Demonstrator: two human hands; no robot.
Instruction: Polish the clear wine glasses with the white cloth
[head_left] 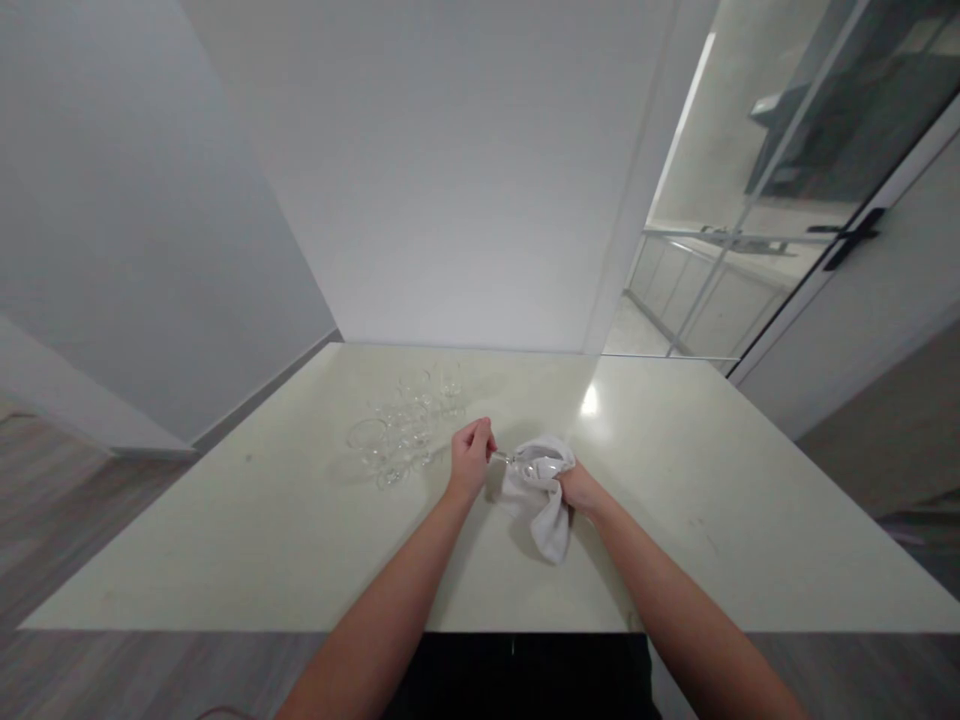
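A clear stemmed glass (527,468) lies tilted sideways between my hands above the table. My left hand (472,450) is closed around its stem end, and the foot is hidden in the fingers. Over on the bowl side, my right hand (577,487) is closed on a white cloth (551,525) that wraps around the bowl. The cloth's loose end hangs down toward the tabletop. Most of the right fingers are covered by the cloth. Left of my left hand, several clear glasses (409,425) stand in a group.
The pale, glossy table (300,540) reaches back to a white wall (450,200). A bright reflection shows on its far right part. A glazed door with a black handle (855,238) stands beyond the right edge. Wood-look floor (67,500) lies to the left.
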